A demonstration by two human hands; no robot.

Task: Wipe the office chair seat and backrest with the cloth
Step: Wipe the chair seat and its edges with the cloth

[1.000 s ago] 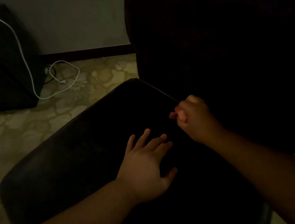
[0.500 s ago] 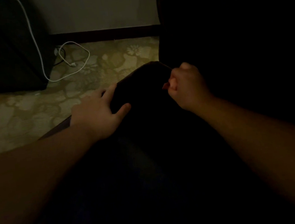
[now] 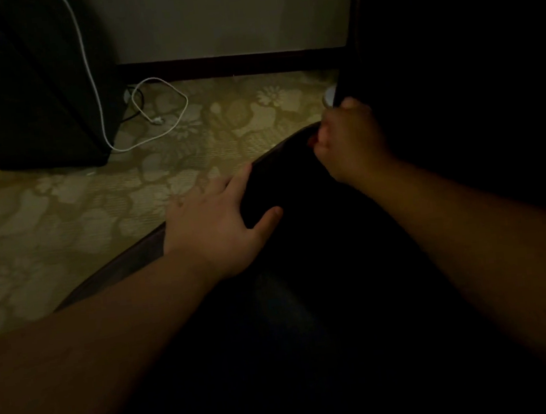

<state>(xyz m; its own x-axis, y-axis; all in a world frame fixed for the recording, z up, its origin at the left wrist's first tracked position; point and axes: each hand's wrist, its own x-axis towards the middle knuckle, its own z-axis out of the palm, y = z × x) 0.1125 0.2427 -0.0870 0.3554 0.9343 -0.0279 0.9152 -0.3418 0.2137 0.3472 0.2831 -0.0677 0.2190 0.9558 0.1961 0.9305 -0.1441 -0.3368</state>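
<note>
Across the bottom of the frame, both forearms reach fwd over the dark chair seat, which fills the lower centre & runs diagonally from lower left up to its far corner at centre right.

Mid-frame, the left hand lies relaxed & spread on the seat's left edge: fingers draped over the rim, thumb on top, gripping nothing, more of a brace than a grasp.

Further up, right of centre, the right hand is balled into a fist at the seat's far corner, touching it. A speck of red shows at the fingers; prob. the cloth bunched inside, but too dark & too hidden to be sure. Cloth itself can't be made out.

Backrest is the black mass filling the upper right, just beyond & right of the fist, so the right hand is the nearer one for it by far. Judging from that, next strokes go either back along the seat's diagonal toward the viewer, or up onto the backrest.

Far bkgd: floral carpet, white cable looped upper left beside a dark cabinet.
</note>
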